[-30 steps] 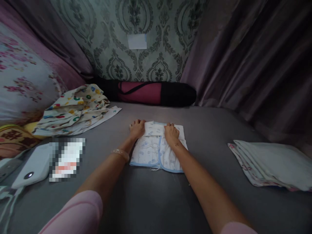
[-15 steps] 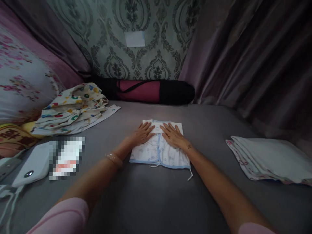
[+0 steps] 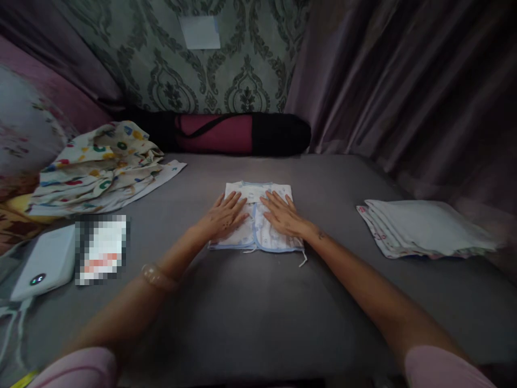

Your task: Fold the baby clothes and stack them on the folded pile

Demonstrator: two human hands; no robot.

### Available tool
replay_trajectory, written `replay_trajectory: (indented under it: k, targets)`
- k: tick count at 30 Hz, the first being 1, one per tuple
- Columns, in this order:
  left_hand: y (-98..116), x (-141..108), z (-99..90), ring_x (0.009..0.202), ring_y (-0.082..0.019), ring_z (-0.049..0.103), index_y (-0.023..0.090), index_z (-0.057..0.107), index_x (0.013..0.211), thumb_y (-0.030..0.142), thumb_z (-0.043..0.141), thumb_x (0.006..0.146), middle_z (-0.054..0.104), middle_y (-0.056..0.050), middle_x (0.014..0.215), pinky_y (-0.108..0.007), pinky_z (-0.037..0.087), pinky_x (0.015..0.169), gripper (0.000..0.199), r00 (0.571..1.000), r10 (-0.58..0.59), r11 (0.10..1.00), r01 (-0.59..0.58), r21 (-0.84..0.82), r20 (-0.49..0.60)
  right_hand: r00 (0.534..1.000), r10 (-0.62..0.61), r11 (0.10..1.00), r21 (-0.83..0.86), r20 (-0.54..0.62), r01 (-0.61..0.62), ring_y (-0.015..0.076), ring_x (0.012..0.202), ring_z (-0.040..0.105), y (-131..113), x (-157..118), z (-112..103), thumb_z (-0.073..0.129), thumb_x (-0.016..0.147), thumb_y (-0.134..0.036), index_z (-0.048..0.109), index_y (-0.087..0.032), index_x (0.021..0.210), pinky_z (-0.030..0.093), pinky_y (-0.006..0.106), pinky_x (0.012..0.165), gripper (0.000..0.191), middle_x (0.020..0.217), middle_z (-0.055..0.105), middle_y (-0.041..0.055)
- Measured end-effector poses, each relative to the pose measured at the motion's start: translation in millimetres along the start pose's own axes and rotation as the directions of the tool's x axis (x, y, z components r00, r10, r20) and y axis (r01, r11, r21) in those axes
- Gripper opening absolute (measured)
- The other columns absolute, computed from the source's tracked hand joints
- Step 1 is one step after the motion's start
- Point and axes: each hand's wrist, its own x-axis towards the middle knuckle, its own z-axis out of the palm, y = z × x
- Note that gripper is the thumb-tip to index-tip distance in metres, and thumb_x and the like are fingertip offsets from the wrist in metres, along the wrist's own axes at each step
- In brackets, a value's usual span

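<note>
My left hand [image 3: 226, 216] lies palm down on the small white garment [image 3: 274, 237], the fingers straight and slightly spread, pinching nothing. My right hand [image 3: 284, 216] lies the same way on the other side of it, its fingers also open and fanned a little, gripping nothing. The garment lies flat between and under my hands, with blue trim along its lower edge and down its front, a folded band across its top, and white ties sticking out at the bottom. My hands cover parts of both its sides, so I cannot see all of the cloth there. I wear a bracelet [image 3: 158, 276] on my left wrist.

Everything rests on a grey sheet [image 3: 242, 312]. Behind it stands a wall with patterned wallpaper [image 3: 246, 81] and a pale paper [image 3: 201, 32] on it, with a purple curtain [image 3: 383, 81] on the right. A long black and dark red bag [image 3: 218, 133] lies along the foot of the wall.

On my left are a crumpled printed cloth [image 3: 100, 161], a flowered pillow [image 3: 24, 124], a white power bank [image 3: 46, 261] with a cable [image 3: 20, 328] near it, and a blurred-out item [image 3: 103, 248] just beside the power bank. On my right, well apart from the garment, lies a stack of folded cloths [image 3: 428, 229]. Nothing stands between my hands and the garment.
</note>
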Motion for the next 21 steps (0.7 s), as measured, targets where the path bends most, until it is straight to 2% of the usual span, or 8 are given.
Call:
replay_trajectory:
  k: [5,11,14,16,18,21]
  targets:
    - [12,-25,17.1,0.145,-0.024,0.017,0.021,0.028,0.149,0.053,0.027,0.096,0.026,-0.009,0.156,-0.044,0.01,0.118,0.061,0.999,-0.011,1.0,0.011,-0.019,0.031,0.998,-0.028,0.998,-0.048,0.051,0.03,0.0218,0.145,0.01,-17,-26,14,0.03,0.1,-0.042,0.028,-0.028,0.15,0.003,0.047,0.116,0.052,0.158,0.018,0.0033]
    - [11,-22,21.0,0.145,-0.026,0.017,0.019,0.029,0.148,0.053,0.026,0.096,0.025,-0.011,0.156,-0.045,0.011,0.117,0.063,0.999,-0.012,1.0,0.012,-0.005,0.035,0.999,-0.009,0.999,-0.038,0.039,0.011,0.0222,0.145,0.013,-19,-25,17,0.03,0.1,-0.041,0.031,-0.027,0.149,0.004,0.047,0.116,0.051,0.157,0.021,0.0036]
    - [16,-24,15.0,0.145,-0.028,0.016,0.014,0.027,0.149,0.052,0.027,0.096,0.024,-0.015,0.156,-0.048,0.011,0.117,0.065,0.999,-0.03,1.0,0.03,0.001,0.031,0.999,-0.017,0.999,0.04,0.047,0.015,0.022,0.144,0.014,-18,-26,13,0.032,0.099,-0.041,0.031,-0.023,0.149,0.006,0.047,0.116,0.054,0.157,0.023,0.0064]
    - [21,-31,6.5,0.144,-0.029,0.019,0.012,0.027,0.148,0.052,0.027,0.096,0.026,-0.018,0.155,-0.05,0.013,0.116,0.065,0.999,-0.047,0.999,0.047,0.005,-0.016,1.0,-0.003,0.993,0.116,0.015,0.001,0.0204,0.144,0.017,-15,-33,8,0.034,0.098,-0.041,0.031,-0.019,0.149,0.012,0.044,0.116,0.055,0.155,0.025,0.009]
    - [26,-45,-4.7,0.14,-0.029,0.028,0.015,0.032,0.146,0.054,0.027,0.096,0.032,-0.018,0.151,-0.049,0.02,0.114,0.064,0.998,-0.027,1.0,0.026,-0.017,-0.065,0.998,0.016,0.985,0.171,-0.062,-0.006,0.0183,0.142,0.024,-12,-46,1,0.038,0.097,-0.037,0.038,-0.016,0.145,0.021,0.039,0.114,0.052,0.152,0.033,0.0112]
    - [30,-73,-20.0,0.127,-0.026,0.044,0.024,0.047,0.136,0.056,0.033,0.095,0.046,-0.012,0.139,-0.041,0.035,0.106,0.055,0.993,0.083,0.992,-0.089,-0.084,-0.078,0.989,0.013,0.984,0.178,-0.15,0.014,0.0179,0.13,0.042,-9,-75,-9,0.044,0.094,-0.027,0.056,-0.016,0.129,0.031,0.034,0.109,0.039,0.139,0.049,0.0115]
